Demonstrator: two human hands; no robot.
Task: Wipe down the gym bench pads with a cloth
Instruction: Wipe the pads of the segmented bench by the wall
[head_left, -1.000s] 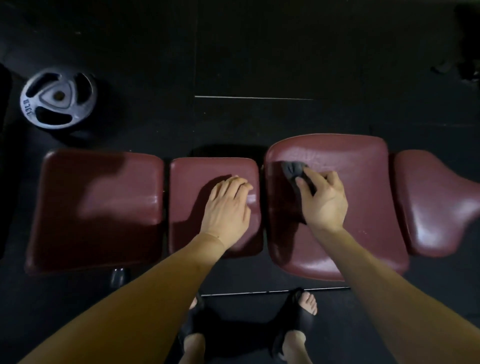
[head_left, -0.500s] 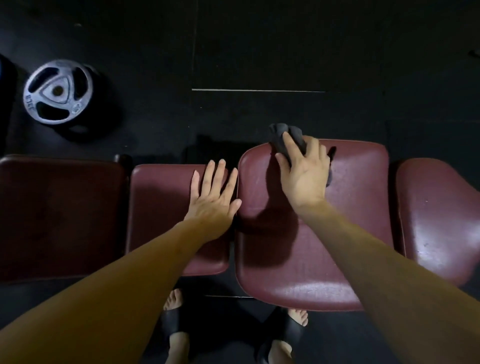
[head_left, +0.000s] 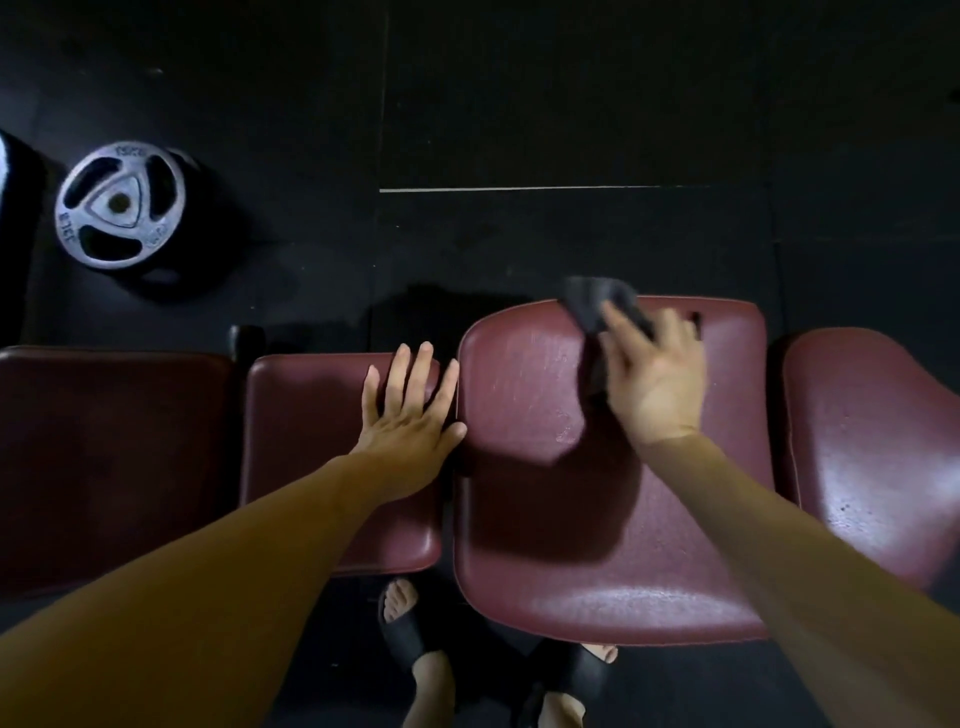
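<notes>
Several maroon bench pads lie in a row across the view. My right hand (head_left: 652, 379) holds a dark grey cloth (head_left: 597, 304) near the far edge of the large pad (head_left: 524, 405); the hand is blurred, with its fingers over the cloth. The cloth's upper end sticks out past the pad's far edge. My left hand (head_left: 410, 415) rests flat, fingers spread and straight, on the right part of the smaller pad (head_left: 306, 415) beside it. Further pads sit at the far left (head_left: 104, 441) and far right (head_left: 872, 441).
A grey weight plate (head_left: 120, 202) lies on the black rubber floor at the upper left. My feet in black slides (head_left: 415, 634) stand under the near edge of the pads. A thin pale seam (head_left: 540, 188) crosses the floor beyond the bench.
My right hand slid the cloth from the large pad's left-middle up to its far edge, then slightly rightward. My left hand flattened and spread its fingers on the smaller pad. The camera leaned closer.
</notes>
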